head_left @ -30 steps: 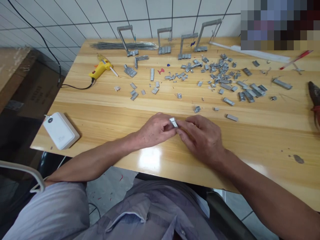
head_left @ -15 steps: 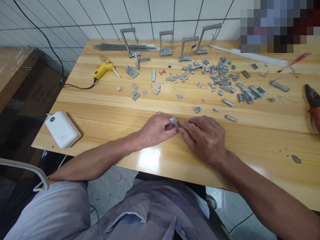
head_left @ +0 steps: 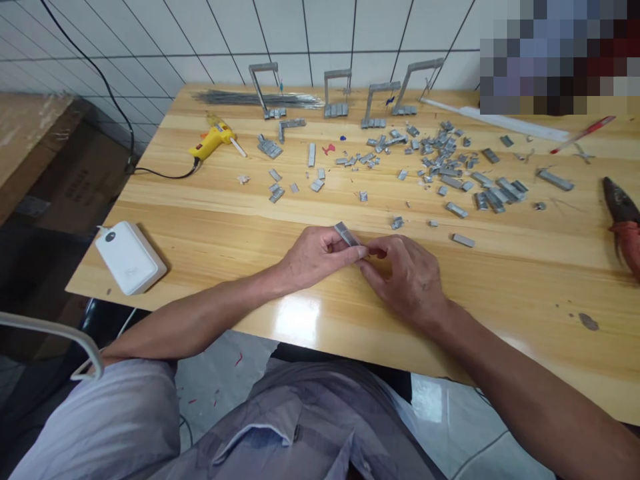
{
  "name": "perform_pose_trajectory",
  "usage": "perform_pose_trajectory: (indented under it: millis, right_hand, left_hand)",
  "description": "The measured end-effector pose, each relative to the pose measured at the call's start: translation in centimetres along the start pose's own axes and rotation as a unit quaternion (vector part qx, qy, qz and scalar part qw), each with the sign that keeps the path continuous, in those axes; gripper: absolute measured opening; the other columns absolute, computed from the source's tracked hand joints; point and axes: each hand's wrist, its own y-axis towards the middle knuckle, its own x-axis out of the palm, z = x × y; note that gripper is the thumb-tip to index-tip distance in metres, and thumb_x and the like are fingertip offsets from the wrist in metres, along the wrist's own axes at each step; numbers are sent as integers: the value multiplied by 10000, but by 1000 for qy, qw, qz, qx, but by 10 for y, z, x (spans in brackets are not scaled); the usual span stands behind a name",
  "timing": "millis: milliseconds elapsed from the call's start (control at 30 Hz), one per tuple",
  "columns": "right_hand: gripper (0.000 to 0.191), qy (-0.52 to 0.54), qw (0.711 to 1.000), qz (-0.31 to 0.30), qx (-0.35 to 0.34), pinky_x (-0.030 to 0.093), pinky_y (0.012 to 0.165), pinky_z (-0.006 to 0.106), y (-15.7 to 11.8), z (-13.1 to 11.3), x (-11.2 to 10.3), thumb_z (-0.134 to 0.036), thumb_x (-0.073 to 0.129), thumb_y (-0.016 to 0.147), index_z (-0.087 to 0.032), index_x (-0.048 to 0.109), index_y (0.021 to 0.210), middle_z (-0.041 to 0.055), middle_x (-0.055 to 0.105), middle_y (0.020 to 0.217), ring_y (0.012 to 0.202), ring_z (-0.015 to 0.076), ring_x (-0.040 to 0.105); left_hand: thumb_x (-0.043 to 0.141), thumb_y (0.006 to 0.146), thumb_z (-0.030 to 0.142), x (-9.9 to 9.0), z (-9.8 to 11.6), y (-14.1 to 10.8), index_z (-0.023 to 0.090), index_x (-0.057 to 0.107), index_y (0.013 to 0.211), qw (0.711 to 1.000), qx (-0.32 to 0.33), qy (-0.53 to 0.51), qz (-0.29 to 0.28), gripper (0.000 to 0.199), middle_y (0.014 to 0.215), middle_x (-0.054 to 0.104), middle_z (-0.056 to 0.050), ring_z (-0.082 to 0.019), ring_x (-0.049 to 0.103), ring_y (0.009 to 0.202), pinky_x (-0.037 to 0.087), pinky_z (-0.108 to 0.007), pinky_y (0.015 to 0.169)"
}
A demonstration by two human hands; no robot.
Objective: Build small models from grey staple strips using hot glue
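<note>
Our left hand (head_left: 320,253) pinches a grey metal strip (head_left: 345,233) over the wooden table (head_left: 215,233); we cannot tell whether our right hand (head_left: 407,277), close by its near end, grips it. Uneven pressure could snap it.

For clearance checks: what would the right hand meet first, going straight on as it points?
Likely the left hand, at its thumb by the grey metal strip; whether the right hand touches it is unclear.
</note>
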Motion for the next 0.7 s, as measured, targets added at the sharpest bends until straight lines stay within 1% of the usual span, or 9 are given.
perform_pose_trajectory:
  millis: [33, 100, 167, 233, 333, 433, 533, 633, 700]
  right_hand:
    - [44, 9, 1000, 2, 4, 494, 663, 350, 0, 0, 0, -266, 651, 975, -241, 645, 1010, 36, 745, 814, 737, 221, 691]
    - [48, 29, 1000, 3, 5, 497, 656, 341, 1, 0, 0, -222, 632, 966, -241, 661, 1000, 33, 743, 800, 735, 218, 699]
    - [77, 50, 999, -2, 14, 509, 653, 332, 2, 0, -3, -198, 622, 961, -243, 672, 999, 31, 752, 805, 730, 212, 708]
    - [88, 82, 996, -14, 41, 527, 649, 321, 3, -1, -6, -202, 628, 959, -252, 678, 1011, 23, 767, 822, 716, 200, 714]
    - [103, 156, 981, -37, 109, 549, 636, 301, 5, 0, -10, -237, 663, 949, -260, 669, 1049, 4, 771, 838, 675, 171, 701]
    - [151, 263, 946, -50, 186, 557, 631, 282, 5, 1, -12, -286, 708, 935, -253, 631, 1060, -11, 753, 831, 674, 150, 688]
    - [191, 378, 893, -60, 236, 544, 627, 265, 6, 3, -12, -352, 744, 930, -249, 600, 1001, -23, 723, 816, 690, 136, 676]
    - [266, 453, 847, -74, 267, 527, 625, 255, 6, 3, -11, -422, 790, 906, -244, 596, 941, -32, 689, 804, 690, 123, 646]
    - [297, 475, 832, -85, 275, 516, 618, 255, 7, 3, -12, -462, 798, 898, -239, 603, 924, -35, 666, 789, 683, 120, 624]
  left_hand:
    - [787, 884, 471, 0, 1, 0, 167, 806, 881, 1000, -2, -5, -7, 304, 812, 754, -48, -161, 669, 760, 539, -268, 670]
    - [808, 866, 462, 1, 3, 0, 161, 796, 859, 1000, -7, -5, -10, 302, 783, 733, -33, -140, 630, 707, 517, -258, 651]
    - [840, 837, 453, 0, 4, -1, 155, 775, 821, 1000, -8, 7, -5, 305, 699, 654, 4, -108, 546, 633, 450, -234, 590]
    - [872, 808, 450, -1, 3, 0, 156, 754, 812, 1000, -4, 14, -6, 317, 657, 570, 32, -91, 475, 603, 382, -221, 551]
    - [869, 814, 478, -4, 2, 1, 161, 732, 864, 1000, -3, -11, -27, 348, 689, 556, 35, -91, 473, 623, 377, -221, 566]
    - [819, 869, 507, -8, 3, 5, 170, 734, 968, 996, 7, -74, -48, 361, 794, 643, 1, -113, 560, 709, 450, -235, 644]
    - [837, 863, 498, -12, 4, 10, 189, 745, 1113, 988, 22, -134, -67, 408, 925, 717, -38, -138, 639, 813, 501, -255, 720]
    - [872, 828, 512, -14, 2, 13, 199, 742, 1185, 983, 4, -168, -75, 493, 927, 727, -47, -135, 644, 788, 497, -250, 689]
    - [878, 813, 537, -15, -1, 15, 198, 747, 1168, 981, -8, -178, -80, 509, 911, 724, -45, -124, 625, 748, 482, -242, 652]
